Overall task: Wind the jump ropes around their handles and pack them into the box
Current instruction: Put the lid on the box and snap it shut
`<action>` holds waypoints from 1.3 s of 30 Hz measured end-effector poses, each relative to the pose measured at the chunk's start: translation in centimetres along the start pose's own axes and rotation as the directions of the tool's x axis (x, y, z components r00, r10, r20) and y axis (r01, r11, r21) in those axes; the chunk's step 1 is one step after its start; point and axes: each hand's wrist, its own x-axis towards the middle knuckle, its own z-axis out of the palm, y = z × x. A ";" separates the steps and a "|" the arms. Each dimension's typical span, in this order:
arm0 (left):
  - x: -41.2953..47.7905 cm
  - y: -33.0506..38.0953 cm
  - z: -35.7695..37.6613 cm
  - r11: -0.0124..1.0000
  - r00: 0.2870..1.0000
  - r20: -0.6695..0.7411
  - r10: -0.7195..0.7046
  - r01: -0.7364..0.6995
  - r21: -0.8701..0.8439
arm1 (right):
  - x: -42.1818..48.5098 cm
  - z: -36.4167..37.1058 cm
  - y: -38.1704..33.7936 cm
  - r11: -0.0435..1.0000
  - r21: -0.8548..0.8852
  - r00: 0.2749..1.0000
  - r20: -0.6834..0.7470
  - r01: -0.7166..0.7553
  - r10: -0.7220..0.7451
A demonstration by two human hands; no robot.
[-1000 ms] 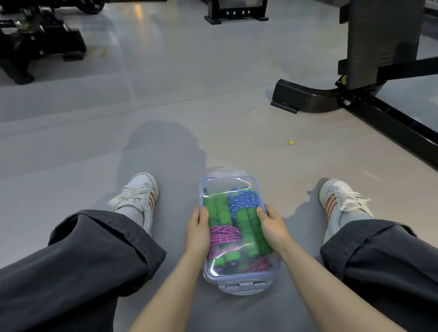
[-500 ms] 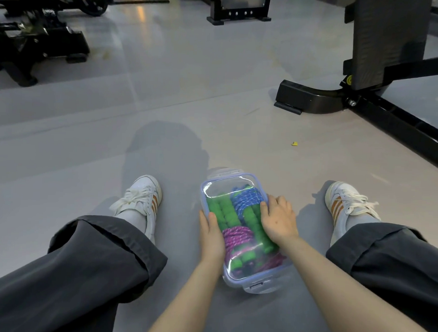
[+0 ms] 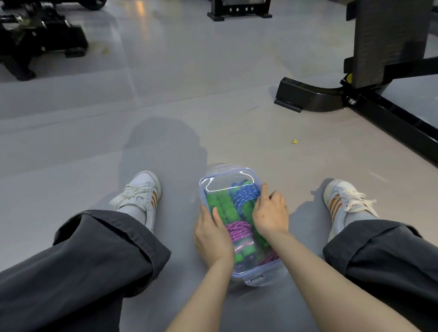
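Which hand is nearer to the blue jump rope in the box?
Right. The right hand lies on the lid beside the blue jump rope; the left hand holds the box at its left edge, nearer the purple rope.
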 end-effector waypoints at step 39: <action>7.5 0.5 -0.5 0.810 0.925 0.354 0.136 -0.310 0.498 | -6.3 1.2 1.6 0.985 -0.059 0.914 -0.387 -0.161 0.126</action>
